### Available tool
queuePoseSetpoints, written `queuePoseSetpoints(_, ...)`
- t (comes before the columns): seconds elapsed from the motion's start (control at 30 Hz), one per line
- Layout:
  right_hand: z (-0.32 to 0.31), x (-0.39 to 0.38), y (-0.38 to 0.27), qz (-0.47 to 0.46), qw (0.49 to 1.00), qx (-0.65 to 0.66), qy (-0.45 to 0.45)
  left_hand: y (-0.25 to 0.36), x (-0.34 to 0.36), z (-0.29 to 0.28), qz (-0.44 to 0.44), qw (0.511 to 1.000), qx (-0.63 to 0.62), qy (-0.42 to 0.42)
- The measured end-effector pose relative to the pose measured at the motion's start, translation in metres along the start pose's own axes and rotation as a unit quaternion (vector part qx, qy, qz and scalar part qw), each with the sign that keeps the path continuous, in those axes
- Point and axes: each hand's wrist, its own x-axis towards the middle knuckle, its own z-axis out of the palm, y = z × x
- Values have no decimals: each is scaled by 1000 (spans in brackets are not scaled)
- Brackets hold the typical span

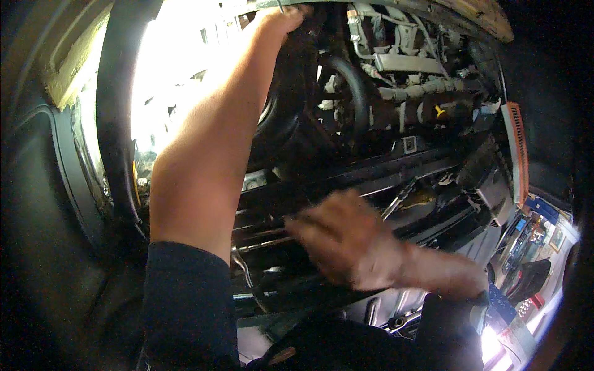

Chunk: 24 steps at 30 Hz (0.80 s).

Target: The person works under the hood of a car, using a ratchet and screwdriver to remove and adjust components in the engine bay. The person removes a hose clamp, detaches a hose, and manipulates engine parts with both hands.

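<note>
My left arm reaches across the front of a car's engine bay, and my left hand is at the far edge of the view beside dark engine parts. Its fingers are mostly cut off or hidden, so their grip does not show. Nearer to me, my right hand hovers over the dark front crossmember, blurred by motion. Its fingers are curled in; whatever they may hold cannot be made out. Just beyond this hand lies a slim metal tool. A ratchet rests below my right wrist.
A thick black hose curves beside the engine. An orange-edged air filter stands at the right. Past it, tools and other items lie on a cluttered surface. Bright light glares at the upper left, next to a dark body panel.
</note>
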Motion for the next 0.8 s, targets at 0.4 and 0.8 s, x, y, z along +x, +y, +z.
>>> queuePoseSetpoints(0.4,-13,-164,3,221,950,-96,198,-12,2,4,-22,999,24,-30)
queuePoseSetpoints(0.8,-43,-135,52,156,955,-248,42,-13,1,-3,-37,997,53,-53)
